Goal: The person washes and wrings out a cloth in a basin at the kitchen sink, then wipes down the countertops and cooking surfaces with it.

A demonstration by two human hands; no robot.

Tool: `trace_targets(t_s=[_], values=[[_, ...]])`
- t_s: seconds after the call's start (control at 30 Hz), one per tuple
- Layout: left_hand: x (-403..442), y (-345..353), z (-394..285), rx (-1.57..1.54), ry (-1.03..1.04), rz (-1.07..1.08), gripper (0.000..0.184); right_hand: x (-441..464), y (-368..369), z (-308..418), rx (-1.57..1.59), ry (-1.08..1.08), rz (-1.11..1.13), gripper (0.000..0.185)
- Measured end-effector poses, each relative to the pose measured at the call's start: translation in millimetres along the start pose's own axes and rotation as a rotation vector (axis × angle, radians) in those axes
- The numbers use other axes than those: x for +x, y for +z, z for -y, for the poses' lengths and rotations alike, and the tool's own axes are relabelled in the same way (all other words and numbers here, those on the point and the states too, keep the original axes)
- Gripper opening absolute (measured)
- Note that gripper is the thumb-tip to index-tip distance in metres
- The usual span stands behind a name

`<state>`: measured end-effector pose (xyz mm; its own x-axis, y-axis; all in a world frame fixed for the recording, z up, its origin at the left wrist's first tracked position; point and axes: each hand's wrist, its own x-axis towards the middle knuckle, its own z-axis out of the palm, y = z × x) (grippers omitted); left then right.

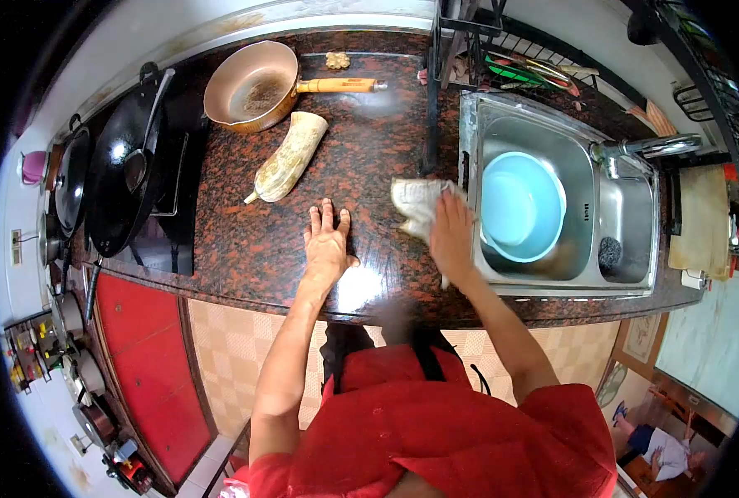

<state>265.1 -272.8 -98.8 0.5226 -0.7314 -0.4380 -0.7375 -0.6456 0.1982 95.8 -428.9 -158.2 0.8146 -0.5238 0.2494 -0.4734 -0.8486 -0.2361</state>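
Observation:
My left hand point(327, 247) rests on the dark red granite countertop point(369, 158), fingers spread and holding nothing. Just above it lies a pale, cut gourd point(290, 158), its stem end toward me. My right hand point(452, 236) presses a whitish cloth point(417, 199) against the counter beside the sink's left rim. The cloth is bunched under the fingers, and part of it sticks out to the left. Behind the gourd stands a saucepan point(253, 83) with a wooden handle and some brown residue on its bottom.
A light blue basin point(523, 207) sits in the steel sink point(581, 249), under a faucet point(651, 147). At left, a black wok point(124, 183) holding a ladle stands on the stove. A black rack post point(432, 116) rises near the sink. Another person point(664, 448) is at lower right.

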Motion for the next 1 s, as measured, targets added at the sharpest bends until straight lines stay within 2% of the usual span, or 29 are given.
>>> trace_targets(t_s=[0.17, 0.23, 0.27, 0.33, 0.47, 0.57, 0.63, 0.7, 0.77, 0.83, 0.9, 0.97, 1.0], values=[[-3.1, -1.9, -0.8, -0.013, -0.001, -0.022, 0.094, 83.2, 34.3, -55.1, 0.004, 0.15, -0.191, 0.043], [-2.4, -2.3, -1.9, -0.011, -0.011, -0.031, 0.094, 111.5, 56.7, -79.9, -0.011, 0.018, -0.4, 0.043], [-3.2, -0.5, -1.8, -0.021, -0.021, -0.027, 0.094, 113.8, 53.0, -78.0, 0.002, 0.007, -0.385, 0.043], [-1.1, 2.7, 0.8, -0.026, -0.024, -0.04, 0.095, 126.1, 35.1, -66.1, -0.071, 0.197, -0.155, 0.044], [-1.1, 3.8, 2.6, -0.03, -0.034, -0.038, 0.098, 73.9, 27.6, -22.5, -0.089, 0.166, -0.245, 0.048], [-4.4, 6.8, 5.1, -0.046, -0.011, -0.061, 0.098, 29.4, 29.5, 24.3, -0.083, 0.177, -0.205, 0.05], [-6.8, 15.4, 12.5, -0.115, 0.039, -0.173, 0.099, 10.1, 11.7, 69.0, -0.093, 0.122, -0.029, 0.052], [-3.6, 30.6, 22.7, -0.15, 0.069, -0.203, 0.098, -6.7, 16.0, 103.2, 0.021, -0.021, -0.009, 0.047], [3.6, 60.2, 38.1, -0.164, 0.155, -0.38, 0.095, -18.0, 24.6, 136.4, 0.008, -0.162, 0.033, 0.042], [-11.8, 47.2, 48.6, -0.171, 0.205, -0.327, 0.092, -20.0, 29.4, 137.7, 0.051, -0.15, -0.013, 0.04], [-28.3, 32.9, 56.3, -0.295, 0.285, -0.157, 0.092, -20.2, 32.7, 102.4, 0.129, -0.22, -0.06, 0.038], [-38.0, 37.1, 64.2, -0.269, 0.312, -0.186, 0.091, -15.9, 20.6, 65.1, -0.054, -0.004, -0.071, 0.029], [-41.4, 36.1, 65.6, -0.246, 0.296, -0.169, 0.091, -17.8, 10.4, 61.1, -0.08, 0.06, -0.071, 0.036]])
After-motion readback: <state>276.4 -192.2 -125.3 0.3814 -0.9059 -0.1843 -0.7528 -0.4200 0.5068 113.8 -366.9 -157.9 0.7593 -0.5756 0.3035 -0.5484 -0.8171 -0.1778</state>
